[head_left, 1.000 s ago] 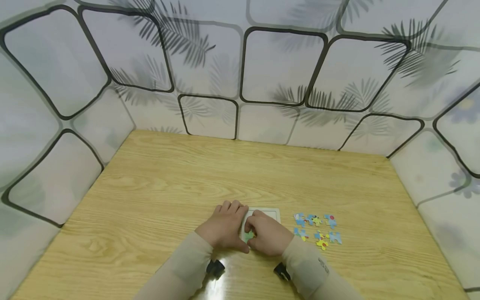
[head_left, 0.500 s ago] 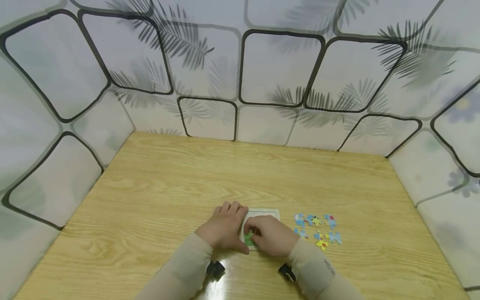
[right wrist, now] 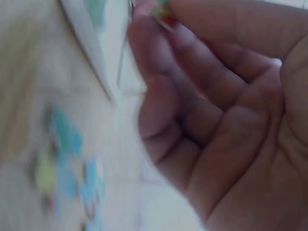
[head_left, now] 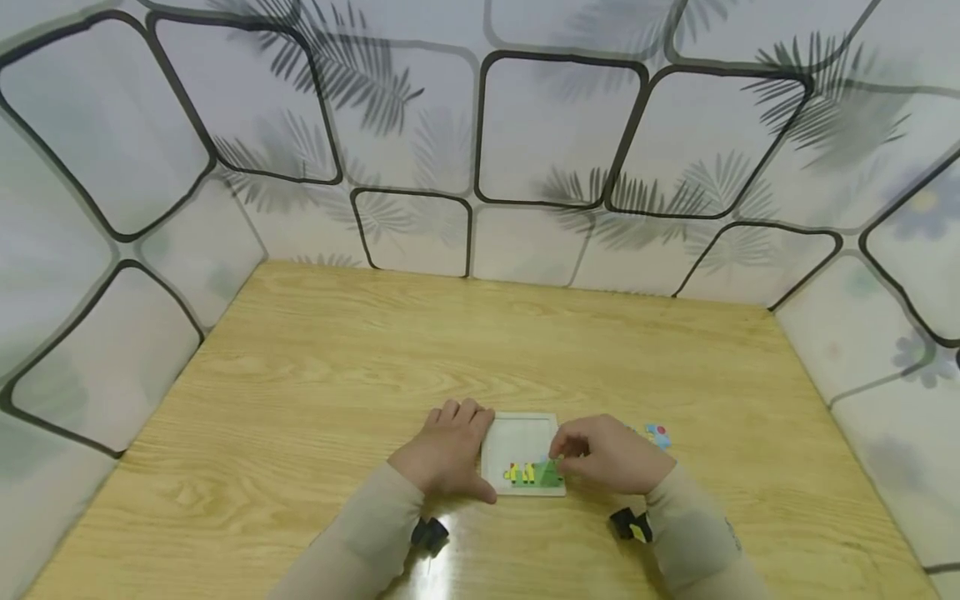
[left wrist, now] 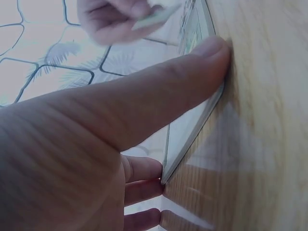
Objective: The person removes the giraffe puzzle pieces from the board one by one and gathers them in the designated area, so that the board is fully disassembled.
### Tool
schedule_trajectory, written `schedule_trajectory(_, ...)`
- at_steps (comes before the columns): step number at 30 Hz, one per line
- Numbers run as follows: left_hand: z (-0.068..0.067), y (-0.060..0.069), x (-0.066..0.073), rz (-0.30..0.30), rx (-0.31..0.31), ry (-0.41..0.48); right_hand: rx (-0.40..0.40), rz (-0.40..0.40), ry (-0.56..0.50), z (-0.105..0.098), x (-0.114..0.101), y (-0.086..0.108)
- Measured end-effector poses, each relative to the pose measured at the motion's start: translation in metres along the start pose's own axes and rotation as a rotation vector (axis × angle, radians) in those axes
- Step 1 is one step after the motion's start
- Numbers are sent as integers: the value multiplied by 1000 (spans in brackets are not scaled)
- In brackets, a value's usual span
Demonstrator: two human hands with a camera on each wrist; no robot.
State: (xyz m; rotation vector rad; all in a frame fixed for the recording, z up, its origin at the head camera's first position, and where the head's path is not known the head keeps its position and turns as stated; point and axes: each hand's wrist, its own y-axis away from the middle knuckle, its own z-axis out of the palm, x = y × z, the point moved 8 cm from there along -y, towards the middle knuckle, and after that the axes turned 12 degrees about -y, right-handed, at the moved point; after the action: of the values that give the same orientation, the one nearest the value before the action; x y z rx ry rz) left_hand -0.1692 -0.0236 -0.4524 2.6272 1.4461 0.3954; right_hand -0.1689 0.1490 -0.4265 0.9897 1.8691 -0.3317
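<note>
A shallow white puzzle tray (head_left: 517, 437) lies on the table, with yellow and green jigsaw pieces (head_left: 521, 475) along its near side. My left hand (head_left: 447, 451) rests at the tray's left edge, thumb (left wrist: 211, 53) and fingertips touching the frame. Over the tray's right edge, my right hand (head_left: 618, 452) pinches a jigsaw piece (right wrist: 166, 18) between thumb and fingertips. The piece shows green and red; from the left wrist its pale edge (left wrist: 156, 18) shows. Fingers hide part of it.
Loose jigsaw pieces (head_left: 657, 435) lie right of the tray, mostly hidden behind the right hand in the head view; several blue, green and yellow pieces (right wrist: 67, 137) appear blurred in the right wrist view. A patterned fabric wall (head_left: 420, 233) encloses the table (head_left: 360, 333).
My right hand has moved right from the tray's left part to its right edge, holding a piece, uncovering yellow and green pieces at the near side. The left hand has stayed put.
</note>
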Motion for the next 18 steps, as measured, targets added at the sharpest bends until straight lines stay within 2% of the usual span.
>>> schedule_trajectory(5, -3, 2, 2, 7, -2, 29, -63, 120, 52, -15, 16, 22)
schedule_trajectory(8, -4, 2, 2, 10, -4, 31, -84, 177, 39, -18, 22, 30)
schedule_trajectory(18, -1, 1, 0, 9, -6, 25, -75, 244, 97, -4, 26, 27)
